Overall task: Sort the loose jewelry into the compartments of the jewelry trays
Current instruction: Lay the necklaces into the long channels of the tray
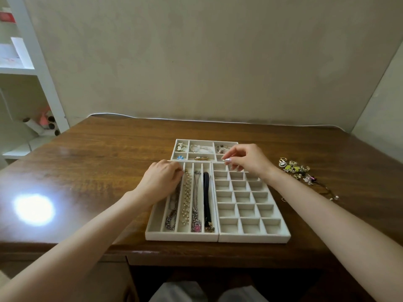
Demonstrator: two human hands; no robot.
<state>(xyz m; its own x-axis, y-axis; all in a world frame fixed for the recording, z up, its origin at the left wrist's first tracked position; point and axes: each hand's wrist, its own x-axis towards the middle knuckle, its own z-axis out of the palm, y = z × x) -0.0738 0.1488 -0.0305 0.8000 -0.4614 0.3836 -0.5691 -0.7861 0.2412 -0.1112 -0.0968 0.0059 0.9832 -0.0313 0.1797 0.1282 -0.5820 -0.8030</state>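
Observation:
Three cream trays lie on the wooden table. The long-slot tray (182, 235) holds a dark chain, a pearl necklace (186, 197), a pink-pendant necklace and a black choker (206, 192). My left hand (160, 179) rests on its far left corner, fingers curled at the pearl necklace's top end. The grid tray (254, 237) to its right has bare cells. Behind stands a small tray (181, 141) with brooches and beads. My right hand (246, 159) hovers over that tray's near right compartment, fingertips pinching a tiny piece I can barely see. Loose jewelry (296, 168) lies at right.
A bright light glare (33, 209) reflects on the table at left. A white shelf unit (28, 70) stands beyond the table's left side. A thin chain (327, 190) trails from the loose pile toward my right forearm. The wall runs right behind the table.

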